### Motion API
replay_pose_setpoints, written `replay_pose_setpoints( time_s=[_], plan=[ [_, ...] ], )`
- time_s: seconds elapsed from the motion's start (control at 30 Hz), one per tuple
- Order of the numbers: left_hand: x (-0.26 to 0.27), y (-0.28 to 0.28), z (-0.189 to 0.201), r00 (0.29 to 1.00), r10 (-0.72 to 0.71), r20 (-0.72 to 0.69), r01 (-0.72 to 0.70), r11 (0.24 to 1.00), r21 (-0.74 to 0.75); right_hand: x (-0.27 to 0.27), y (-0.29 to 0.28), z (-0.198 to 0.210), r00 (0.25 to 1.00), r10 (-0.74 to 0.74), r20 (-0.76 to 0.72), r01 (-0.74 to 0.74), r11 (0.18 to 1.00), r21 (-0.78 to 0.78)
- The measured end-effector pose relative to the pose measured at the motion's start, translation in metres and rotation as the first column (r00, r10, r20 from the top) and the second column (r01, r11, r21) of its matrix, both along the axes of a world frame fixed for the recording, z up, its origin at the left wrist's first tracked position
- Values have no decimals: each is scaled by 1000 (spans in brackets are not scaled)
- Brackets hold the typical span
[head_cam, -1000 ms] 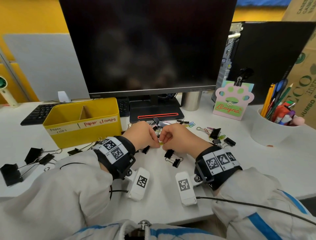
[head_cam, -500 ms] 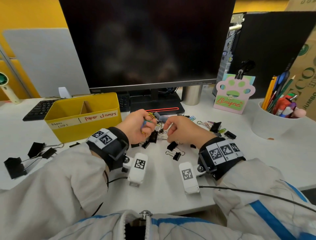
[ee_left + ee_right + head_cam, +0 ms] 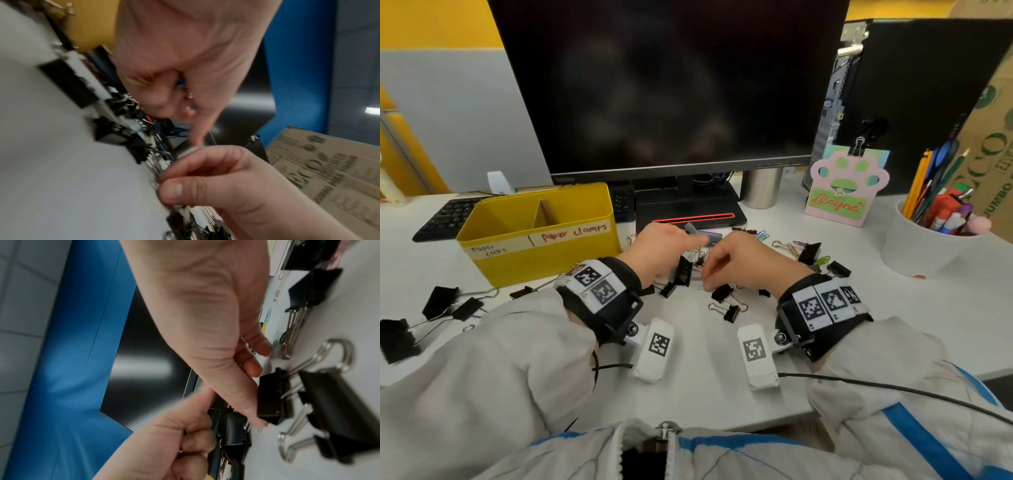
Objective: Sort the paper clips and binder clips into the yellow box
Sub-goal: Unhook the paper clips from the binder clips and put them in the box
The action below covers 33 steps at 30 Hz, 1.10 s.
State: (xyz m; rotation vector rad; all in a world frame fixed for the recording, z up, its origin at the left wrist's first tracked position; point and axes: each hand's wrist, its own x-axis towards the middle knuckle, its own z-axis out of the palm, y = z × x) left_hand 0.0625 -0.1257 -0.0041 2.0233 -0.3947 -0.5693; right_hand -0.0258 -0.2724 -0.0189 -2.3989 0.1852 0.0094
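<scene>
Head view: the left hand (image 3: 661, 255) and the right hand (image 3: 743, 265) are working close together over a cluster of binder clips (image 3: 726, 303) and paper clips (image 3: 784, 245) lying on the white desk (image 3: 945, 308), just right of the yellow box (image 3: 537, 240), whose two labelled compartments are standing at the near left of the monitor (image 3: 671, 85); further binder clips are lying at the far left edge. Left wrist view: the left hand (image 3: 185, 56) is curling its fingers (image 3: 156, 97) over a few coloured wire clips, yellow and blue strands showing in the fist, while the right hand (image 3: 216, 186) is pinching thumb to forefinger at a small silver clip on the desk. Right wrist view: the right hand (image 3: 205, 321) is reaching down with bent fingers (image 3: 252, 368) beside a small black binder clip (image 3: 271, 399); the left hand (image 3: 174, 443) is appearing closed. Judged by look, the paper clips are light, thin and slippery, best pinched edgewise; the binder clips are stiff and springy, best taken by the body or wire handles. Motion blur is obscuring the pinched clip, and the box interior is hidden.
</scene>
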Motion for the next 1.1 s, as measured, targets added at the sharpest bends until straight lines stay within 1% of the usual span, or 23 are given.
replay_pose_setpoints(
  time_s=[0.03, 0.07, 0.1, 0.13, 0.2, 0.27, 0.4, 0.53, 0.6, 0.67, 0.7, 0.73, 0.77, 0.8, 0.83, 0.87, 0.9, 0.93, 1.0, 1.07, 1.1],
  plan=[
    [-2, -2, 1, 972, -77, 224, 35, 982, 187, 0, 2, 1, 1000, 1, -16, -2, 1000, -21],
    [-1, -3, 2, 933, -140, 331, 36, 953, 302, -1, 3, 2, 1000, -6, -23, 5, 999, -36],
    [0, -5, 2, 908, -187, 374, 33, 924, 381, -1, 5, 2, 1000, -14, -25, 13, 999, -44],
    [3, -5, 0, 896, -217, 387, 26, 896, 443, -2, 6, 3, 999, -24, -27, 23, 998, -52],
    [8, -1, -1, 898, -262, 353, 39, 846, 531, -2, 7, 4, 999, -33, -33, 31, 998, -59],
    [14, 4, -2, 899, -283, 334, 69, 845, 531, -2, 8, 4, 999, -23, -47, 19, 997, -71],
    [20, 15, -3, 905, -260, 337, 60, 862, 504, -3, 9, 3, 998, 14, -59, -21, 994, -112],
    [20, 16, -1, 893, -271, 360, 64, 866, 496, -4, 9, 3, 997, 31, -72, -45, 976, -212],
    [16, 11, 0, 890, -220, 399, 11, 886, 464, -5, 7, 3, 997, 22, -68, -38, 971, -236],
    [11, 5, 2, 910, -122, 396, -39, 926, 374, -6, 6, 4, 998, 2, -56, -16, 967, -256],
    [9, 3, 2, 933, -79, 350, -47, 941, 336, -5, 6, 4, 999, -22, -28, 14, 966, -256],
    [8, 2, 3, 964, -42, 262, -40, 953, 301, -4, 6, 4, 998, -57, 27, 62, 972, -226],
    [7, 2, 2, 992, -8, 126, -24, 969, 247, -2, 6, 5, 988, -106, 109, 121, 982, -147],
    [6, 2, 2, 999, 21, -35, -15, 985, 173, 0, 6, 6, 968, -160, 195, 169, 985, -28],
    [4, 3, 3, 983, 36, -181, -18, 995, 102, 1, 6, 9, 942, -202, 268, 180, 978, 106],
    [1, 3, 3, 954, 34, -298, -23, 999, 40, 1, 5, 12, 926, -219, 309, 156, 964, 216],
    [0, 3, 2, 922, 16, -387, -25, 1000, -19, 0, 3, 14, 925, -207, 319, 116, 952, 283],
    [0, 1, 2, 891, -14, -454, -22, 997, -73, -2, 2, 16, 934, -177, 310, 75, 947, 312],
    [-1, -7, 2, 836, -85, -542, -7, 986, -166, -5, -5, 19, 953, -106, 284, 12, 949, 314],
    [-4, -18, 4, 806, -134, -577, -6, 972, -234, -7, -15, 20, 955, -92, 283, 1, 952, 306],
    [-6, -24, 4, 805, -147, -575, -3, 968, -252, -9, -20, 22, 952, -113, 283, 25, 954, 298]
  ],
)
